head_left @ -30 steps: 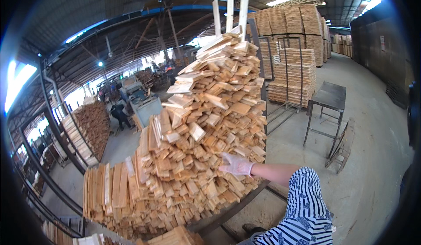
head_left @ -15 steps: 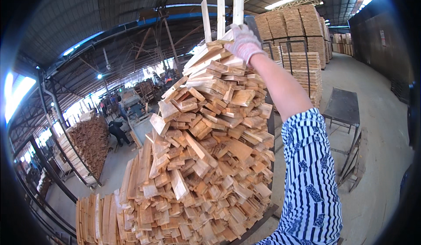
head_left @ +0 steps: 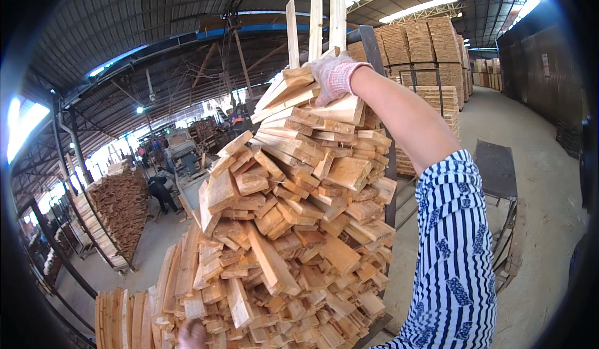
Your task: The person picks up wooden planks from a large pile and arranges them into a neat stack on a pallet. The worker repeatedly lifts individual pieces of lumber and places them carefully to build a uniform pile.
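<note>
A tall stack of rough wooden boards point(head_left: 340, 174) fills the middle, its many cut ends facing me unevenly. My right hand point(head_left: 337, 77), in a white and pink knit glove, reaches up to the top of the stack. Its fingers curl over a pale wooden board point(head_left: 342, 109), the thumb side near the board's end. Low on the left, my left hand point(head_left: 192, 334) shows only in part, blurred, against the lower boards; its fingers are not clear. Three upright wooden slats point(head_left: 316, 18) rise behind the top of the stack.
A dark metal post point(head_left: 373, 49) stands behind the stack. To the right is a dark-topped metal stand point(head_left: 496, 168). Banded lumber stacks point(head_left: 412, 43) stand behind. At left, a person point(head_left: 163, 191) bends near another wood pile point(head_left: 118, 208). More boards point(head_left: 121, 318) stand at lower left.
My right hand has come lower and closer over the top boards, bending further round them. My left hand has come into view at the bottom. The view has shifted nearer to the stack.
</note>
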Demonstrator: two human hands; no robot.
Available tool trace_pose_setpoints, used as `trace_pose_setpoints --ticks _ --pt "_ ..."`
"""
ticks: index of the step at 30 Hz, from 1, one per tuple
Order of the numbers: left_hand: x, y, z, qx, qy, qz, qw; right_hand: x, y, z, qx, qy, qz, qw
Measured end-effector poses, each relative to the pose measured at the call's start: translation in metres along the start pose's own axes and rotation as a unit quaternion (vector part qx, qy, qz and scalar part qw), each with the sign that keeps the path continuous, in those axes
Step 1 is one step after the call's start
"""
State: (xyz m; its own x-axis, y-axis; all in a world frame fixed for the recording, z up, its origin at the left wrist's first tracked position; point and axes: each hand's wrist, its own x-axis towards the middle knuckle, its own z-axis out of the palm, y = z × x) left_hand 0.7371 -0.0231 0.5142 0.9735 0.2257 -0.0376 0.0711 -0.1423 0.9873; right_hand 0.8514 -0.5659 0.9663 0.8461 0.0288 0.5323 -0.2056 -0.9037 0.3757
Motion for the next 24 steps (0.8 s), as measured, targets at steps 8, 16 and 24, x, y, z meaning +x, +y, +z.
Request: trace_pose_setpoints --ticks 8,16,24 --pt "0.046 0.259 0.082 0.225 0.100 0.333 0.910 -0.017 -0.018 0.008 0.014 0.052 -0.088 0.995" --pt "0.047 0.432 0.225 0.012 -0.142 0.354 0.924 -0.010 -0.028 -0.003 -0.014 0.001 -0.138 0.990" --pt "0.098 0.429 0.325 -0.239 -0.333 0.150 0.900 -0.015 -0.046 0.004 -0.035 0.027 -0.142 0.989"
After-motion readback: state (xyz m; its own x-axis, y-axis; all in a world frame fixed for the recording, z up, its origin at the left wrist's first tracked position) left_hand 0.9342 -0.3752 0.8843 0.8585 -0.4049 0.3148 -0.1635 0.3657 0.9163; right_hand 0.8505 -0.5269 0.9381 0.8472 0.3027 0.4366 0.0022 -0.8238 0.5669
